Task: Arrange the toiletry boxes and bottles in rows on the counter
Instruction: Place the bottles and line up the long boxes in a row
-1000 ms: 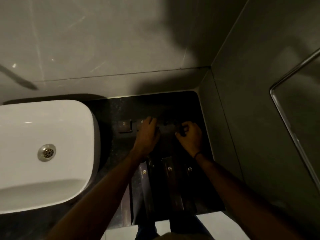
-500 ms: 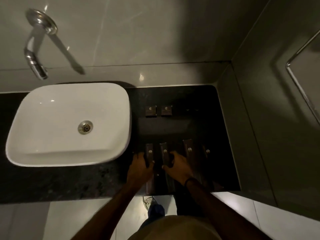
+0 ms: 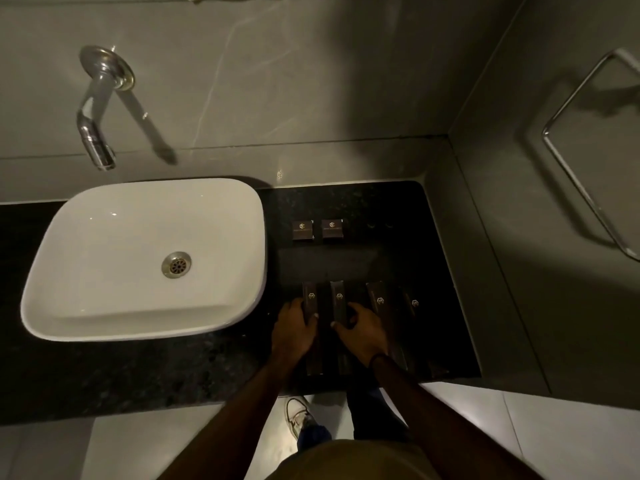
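- Two hands worked the near row, just below the middle of the frame: your left hand (image 3: 293, 328) was closed around the leftmost long box (image 3: 310, 308), thumb on one long edge and fingers on the other, a grip that looked meant for nudging it straight.
- Your right hand (image 3: 362, 330) was clamped the same way on the second long box (image 3: 339, 304), just beside the first, so you could, I judge, even the gap between the two and square their far ends together.
- To the right of your hands, the third long box (image 3: 380, 301) and the fourth long box (image 3: 415, 304) lay untouched on the dark counter (image 3: 446, 306), roughly parallel, logos facing up; the third sat slightly skewed, so it probably wanted aligning next.
- Farther back, at centre frame, two small square boxes (image 3: 317, 230) stood side by side as a second row, logos up, well apart from the long ones.
- Right of them, two dim round shapes may have been bottle caps; it was too dark to tell.
- At left of frame, the white basin (image 3: 104, 244) bounded the counter, which is likely why the rows were kept to the right-hand stretch.
- Farthest, upper left, the chrome tap (image 3: 95, 112) hung over the basin.
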Motion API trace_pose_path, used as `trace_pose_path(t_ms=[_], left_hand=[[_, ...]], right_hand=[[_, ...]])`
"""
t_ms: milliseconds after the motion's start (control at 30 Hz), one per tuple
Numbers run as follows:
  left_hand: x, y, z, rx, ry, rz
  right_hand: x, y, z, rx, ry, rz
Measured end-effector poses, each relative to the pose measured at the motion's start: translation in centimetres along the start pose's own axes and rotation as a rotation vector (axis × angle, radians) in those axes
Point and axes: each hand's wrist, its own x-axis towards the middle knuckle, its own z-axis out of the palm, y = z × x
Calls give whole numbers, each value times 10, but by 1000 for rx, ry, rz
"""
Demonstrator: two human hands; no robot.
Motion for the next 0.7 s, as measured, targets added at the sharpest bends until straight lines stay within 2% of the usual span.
trace_pose_path(t_ms=[300, 400, 500, 567, 633, 700], left_hand=[[2, -1, 1, 7, -15, -6], [-5, 10, 1, 74, 89, -32], [-15, 29, 11, 125, 193, 157], [-18, 50, 26, 114, 118, 348], [-18, 73, 49, 133, -9, 492], [-19, 90, 74, 168, -59, 510]], right_hand=[[7, 4, 3, 56, -27, -3], [5, 11, -11, 96, 14, 46], [4, 33, -42, 80, 166, 25], [1, 50, -68, 54, 247, 48], [0, 69, -88, -39, 257, 67], [3, 86, -100, -133, 213, 75]])
